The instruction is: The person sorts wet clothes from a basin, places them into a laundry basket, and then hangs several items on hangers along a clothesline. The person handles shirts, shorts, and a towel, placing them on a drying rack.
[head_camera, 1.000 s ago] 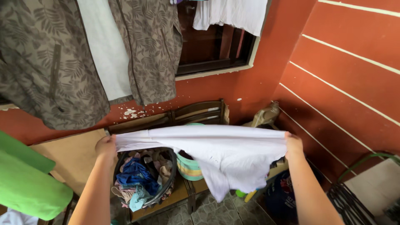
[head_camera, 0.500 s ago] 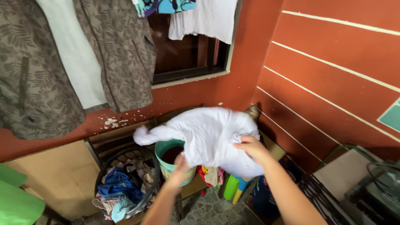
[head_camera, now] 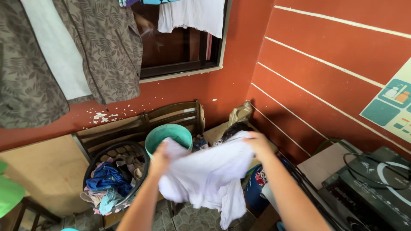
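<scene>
Both hands grip 1 white cloth (head_camera: 205, 179) above the green bucket (head_camera: 168, 134): left hand (head_camera: 160, 160) and right hand (head_camera: 258, 143), fingers clamped. Cloth bunched, not hung; laundry basket (head_camera: 113, 179) full.

Two hands, left (head_camera: 160, 159) and right (head_camera: 258, 143), one white garment (head_camera: 205, 175), one laundry basket (head_camera: 113, 179), one green bucket (head_camera: 168, 136)

Soft, even daylight, fairly bright. Window (head_camera: 175, 42) dark inside, faint reflection on glass. Shadow deep below window, around laundry basket (head_camera: 113, 179). White cloth (head_camera: 205, 175) slightly motion-blurred. Wide-angle bending of wall lines right of window.
</scene>
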